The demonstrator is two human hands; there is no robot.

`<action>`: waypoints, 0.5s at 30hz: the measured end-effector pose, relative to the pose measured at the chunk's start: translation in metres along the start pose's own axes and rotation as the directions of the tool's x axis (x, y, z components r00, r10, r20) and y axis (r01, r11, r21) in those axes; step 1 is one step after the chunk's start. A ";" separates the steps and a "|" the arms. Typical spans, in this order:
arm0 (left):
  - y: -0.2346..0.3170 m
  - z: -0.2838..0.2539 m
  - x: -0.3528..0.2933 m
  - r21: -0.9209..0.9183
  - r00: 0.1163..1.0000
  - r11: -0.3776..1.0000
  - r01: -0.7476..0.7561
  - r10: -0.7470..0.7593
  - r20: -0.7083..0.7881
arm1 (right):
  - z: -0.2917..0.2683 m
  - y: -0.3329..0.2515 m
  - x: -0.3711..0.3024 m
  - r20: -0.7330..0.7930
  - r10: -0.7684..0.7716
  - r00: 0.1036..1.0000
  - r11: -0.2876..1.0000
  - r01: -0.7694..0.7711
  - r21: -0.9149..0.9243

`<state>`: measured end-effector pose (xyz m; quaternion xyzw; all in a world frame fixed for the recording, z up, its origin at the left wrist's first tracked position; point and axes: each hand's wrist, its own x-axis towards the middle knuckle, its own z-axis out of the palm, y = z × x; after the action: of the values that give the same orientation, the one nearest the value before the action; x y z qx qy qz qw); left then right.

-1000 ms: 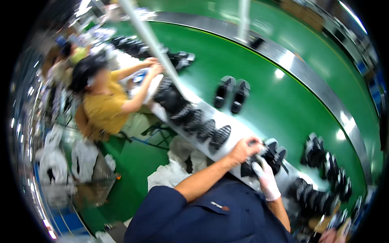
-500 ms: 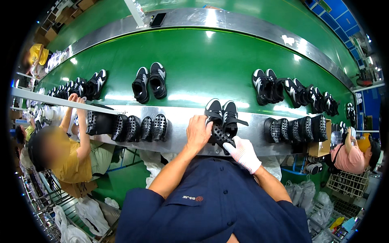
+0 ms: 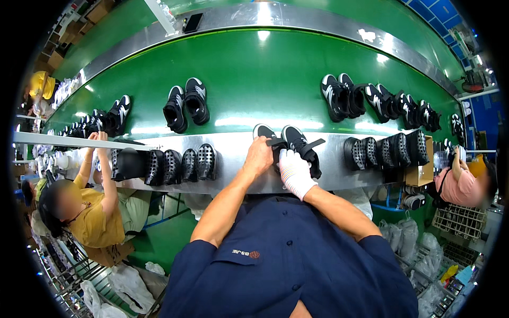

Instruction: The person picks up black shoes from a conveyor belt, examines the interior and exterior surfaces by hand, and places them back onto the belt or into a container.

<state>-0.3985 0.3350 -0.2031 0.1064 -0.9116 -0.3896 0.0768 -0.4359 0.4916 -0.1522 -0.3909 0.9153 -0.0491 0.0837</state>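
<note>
A pair of black, white and grey sneakers stands on the metal edge before me, toes pointing away. My left hand (image 3: 260, 158) is closed around the left side of the left sneaker (image 3: 263, 130), near its loose dark strap (image 3: 275, 142). Over that sneaker's opening, my right hand (image 3: 295, 172), in a white striped glove, points its closed fingers down; their tips are hidden, and so is whatever they hold. Touching the gloved hand on the right is the right sneaker (image 3: 295, 135), its strap (image 3: 314, 144) sticking out to the side.
Black studded shoe inserts stand in rows along the metal edge, left (image 3: 205, 162) and right (image 3: 400, 151). On the green belt (image 3: 254, 79) are more sneakers (image 3: 196, 102), in a line at right (image 3: 339, 98). Co-workers sit left (image 3: 93, 212) and right (image 3: 458, 183). A white bar (image 3: 79, 140) crosses at left.
My right hand has moved left and up onto the left sneaker's opening. The black studded insert that was between my hands is no longer visible. My left hand stays on the left sneaker.
</note>
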 end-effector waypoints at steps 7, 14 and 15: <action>0.011 -0.013 0.011 -0.052 0.997 0.998 -0.043 0.046 0.067 | 0.019 0.006 0.009 -0.008 0.061 0.998 0.975 -0.058 0.215; 0.055 -0.016 -0.017 0.028 0.807 0.835 0.549 -0.539 0.243 | -0.012 0.013 -0.006 0.044 0.323 0.945 0.885 -0.319 0.339; 0.045 -0.001 -0.023 0.005 0.844 0.865 0.501 -0.490 0.217 | -0.020 0.010 0.004 0.201 0.340 0.919 0.863 -0.389 0.323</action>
<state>-0.3821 0.3701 -0.1710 0.2942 -0.8457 -0.4286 -0.1206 -0.4494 0.4960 -0.1344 -0.1912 0.9405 -0.1705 0.2234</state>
